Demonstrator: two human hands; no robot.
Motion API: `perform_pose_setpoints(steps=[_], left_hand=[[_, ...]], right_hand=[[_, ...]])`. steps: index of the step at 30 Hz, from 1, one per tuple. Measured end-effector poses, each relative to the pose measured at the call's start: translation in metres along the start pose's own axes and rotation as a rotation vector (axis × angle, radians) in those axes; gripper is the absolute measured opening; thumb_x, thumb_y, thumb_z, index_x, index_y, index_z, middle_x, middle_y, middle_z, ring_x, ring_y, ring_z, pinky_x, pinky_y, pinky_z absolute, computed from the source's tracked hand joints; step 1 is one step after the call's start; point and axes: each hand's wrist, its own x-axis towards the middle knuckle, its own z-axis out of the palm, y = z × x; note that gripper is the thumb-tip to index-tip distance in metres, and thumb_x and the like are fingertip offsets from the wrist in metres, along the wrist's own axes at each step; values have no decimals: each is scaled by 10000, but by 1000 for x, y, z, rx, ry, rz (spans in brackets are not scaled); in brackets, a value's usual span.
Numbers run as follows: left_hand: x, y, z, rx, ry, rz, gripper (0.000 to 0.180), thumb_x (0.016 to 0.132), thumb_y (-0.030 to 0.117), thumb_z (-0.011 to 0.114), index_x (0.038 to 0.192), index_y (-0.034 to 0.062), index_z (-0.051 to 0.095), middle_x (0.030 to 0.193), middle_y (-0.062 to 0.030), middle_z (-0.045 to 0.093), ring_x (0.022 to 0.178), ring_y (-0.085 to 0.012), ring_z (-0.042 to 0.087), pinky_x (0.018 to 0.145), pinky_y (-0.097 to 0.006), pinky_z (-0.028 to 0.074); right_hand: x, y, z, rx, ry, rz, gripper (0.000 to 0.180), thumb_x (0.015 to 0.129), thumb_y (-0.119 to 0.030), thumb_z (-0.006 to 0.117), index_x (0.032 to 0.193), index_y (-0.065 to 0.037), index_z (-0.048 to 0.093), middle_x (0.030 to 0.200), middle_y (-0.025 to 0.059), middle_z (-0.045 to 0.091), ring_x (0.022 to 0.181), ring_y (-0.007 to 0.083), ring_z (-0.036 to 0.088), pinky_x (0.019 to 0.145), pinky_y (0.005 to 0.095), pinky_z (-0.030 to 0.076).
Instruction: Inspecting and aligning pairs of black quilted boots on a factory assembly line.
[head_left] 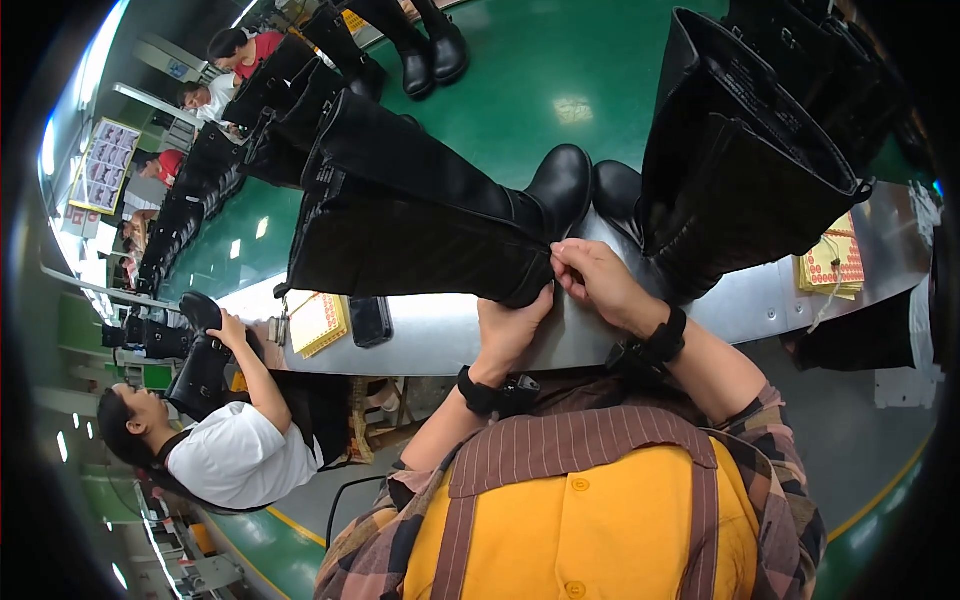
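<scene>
Because the clock is counted from the working hands, with twelve straight ahead, the broad green worktop (pixel 510 110) fills everything from ten to two, its metal edge nearest the wearer. More tall black boots (pixel 400 45) stand at eleven, and I can't tell whether those are finished or waiting. At eight, a co-worker (pixel 240 450) is busy with another boot.

The right boot (pixel 740 205) stands at two, its top gaping so the lining shows; to my eye its side isn't done up, so it is probably left to do. The left boot (pixel 420 220), the one being worked on, lies with its shaft towards ten and its toe towards twelve. Its side seam seems parted along the shaft, so I'd judge this one barely begun.

The left hand (pixel 513 330) is closed round its heel, most of its fingers hidden. The right hand (pixel 605 288) has thumb and forefinger pinched together on the seam's ankle end; whether a zip pull sits between them I can't make out. Yellow cards (pixel 318 325) lie between eight and nine, with a dark phone (pixel 370 322) just beside them.
</scene>
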Motion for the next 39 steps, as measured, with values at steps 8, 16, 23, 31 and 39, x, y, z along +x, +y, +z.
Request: perform_pose_setpoints(steps=[8, 16, 23, 31, 39], left_hand=[[-2, 18, 11, 230, 36, 4, 132, 819, 32, 649, 951, 43, 643, 844, -43, 700, 820, -107, 650, 746, -276, 501], [-1, 7, 1, 169, 12, 48, 176, 791, 35, 678, 962, 30, 631, 868, -57, 699, 849, -139, 668, 775, -287, 508], [-1, -6, -2, 246, -28, -20, 375, 757, 143, 793, 1036, -5, 590, 939, -58, 653, 869, -146, 632, 757, -301, 508], [-2, -16, -3, 359, -26, -97, 402, 746, 171, 777, 1086, -4, 653, 988, -142, 711, 921, -230, 693, 787, -336, 519], [-8, -15, -1, 307, 3, -87, 395, 756, 222, 776, 1064, 1, 663, 926, -135, 718, 870, -237, 705, 755, -344, 525]], right_hand=[[-3, -41, 17, -353, -98, -208, 361, 1025, -286, 463, 809, -45, 624, 659, -12, 550, 548, 45, 479, 507, 196, 389], [6, -35, 21, -293, -161, -244, 369, 1022, -298, 470, 793, -52, 621, 646, -14, 546, 540, 44, 464, 500, 195, 364], [-11, -64, 47, -291, -88, -252, 362, 1001, -272, 490, 742, -48, 606, 597, -22, 516, 516, 35, 449, 494, 194, 359], [-25, -117, 87, -281, -158, -454, 368, 1021, -268, 461, 721, -63, 516, 640, -34, 474, 527, 30, 398, 485, 188, 315], [-35, -126, 99, -264, -156, -448, 377, 1025, -268, 429, 716, -64, 501, 622, -29, 461, 531, 24, 391, 476, 179, 288]])
